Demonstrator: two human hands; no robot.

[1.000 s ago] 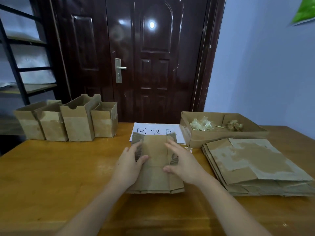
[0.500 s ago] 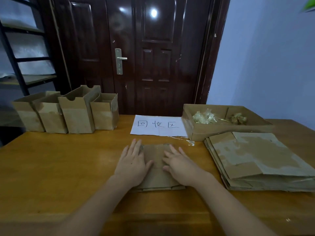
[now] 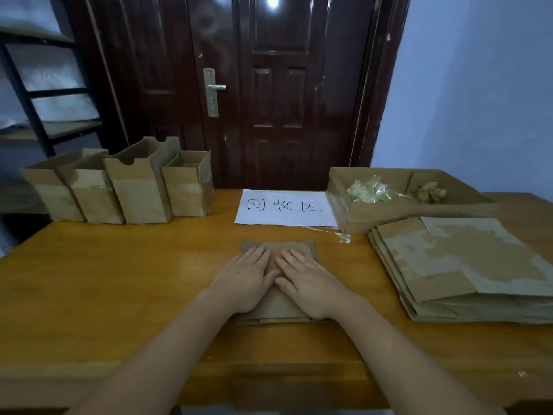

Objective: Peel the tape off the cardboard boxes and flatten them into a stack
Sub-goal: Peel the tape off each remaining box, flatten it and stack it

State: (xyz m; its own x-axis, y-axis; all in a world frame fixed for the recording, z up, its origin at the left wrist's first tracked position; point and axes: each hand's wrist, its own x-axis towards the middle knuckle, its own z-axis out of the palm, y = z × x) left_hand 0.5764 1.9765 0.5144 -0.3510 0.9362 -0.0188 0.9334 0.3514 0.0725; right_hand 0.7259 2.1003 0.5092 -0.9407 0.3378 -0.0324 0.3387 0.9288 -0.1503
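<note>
The flattened cardboard box [image 3: 279,298] lies on the wooden table [image 3: 119,283], directly in front of the white paper sign [image 3: 285,208] and well apart from it. It is plain brown, folded flat, with corrugated flap ends showing at its far corners and layered edges visible at its near side. The left hand [image 3: 244,280] and right hand [image 3: 309,284] rest palm-down on it, side by side, fingers straight and thumbs nearly touching; neither grips anything.

To the right of the sign stands an open tray box [image 3: 419,214] holding crumpled tape [image 3: 369,191]. In front of that tray lies the stack of flattened boxes [image 3: 466,271], its top sheet showing torn pale patches. To the left of the sign stand four upright boxes [image 3: 125,190], touching in a row.

Against one second ago: the far flaps then stood raised near the sign; they are now pressed flat, and both hands have closed together over the middle.
</note>
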